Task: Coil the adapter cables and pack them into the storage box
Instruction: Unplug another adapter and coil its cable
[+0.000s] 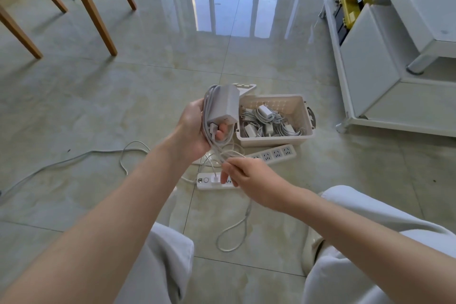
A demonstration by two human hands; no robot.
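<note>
left hand point(195, 128) grips adapter point(223, 103) with coiled cable; right hand point(243, 175) pinches loose cable point(233, 237). wind remaining slack evenly, tuck end, drop into box point(306, 116).

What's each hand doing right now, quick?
Left hand: grips the adapter with its cable coiled beside it.
Right hand: pinches the loose stretch of that cable.

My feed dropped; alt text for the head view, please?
The left hand grips a white adapter with cable looped against it; the right hand pinches the loose cable below. Behind them on the floor, the open storage box holds several adapters, with two power strips nearby.
</note>
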